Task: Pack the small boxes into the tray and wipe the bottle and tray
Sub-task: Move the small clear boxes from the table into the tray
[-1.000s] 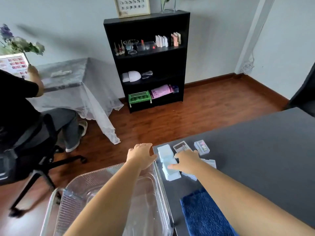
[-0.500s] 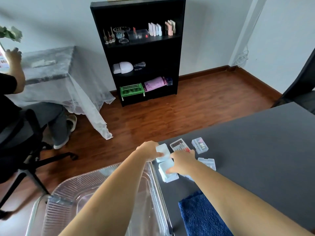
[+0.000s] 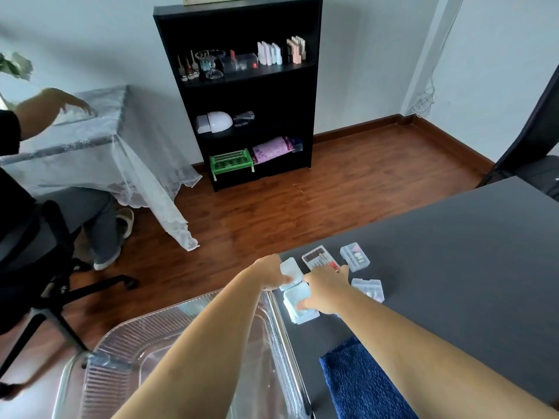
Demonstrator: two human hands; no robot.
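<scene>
Dark table (image 3: 453, 252), both hands (image 3: 325, 285) gripping small boxes (image 3: 301, 306)

5 small boxes (image 3: 354, 257), 1 tray (image 3: 99, 362), 1 blue cloth (image 3: 363, 385).

Tray (image 3: 127, 355), lower left of frame: clear ribbed plastic, glossy. Small boxes (image 3: 354, 257) at centre: translucent, frosted-looking plastic, lying on a matt, smooth dark grey table (image 3: 453, 252). Cloth (image 3: 360, 385), lower right: deep blue, rough pile; floor (image 3: 302, 204): glossy wood-grain boards.
</scene>
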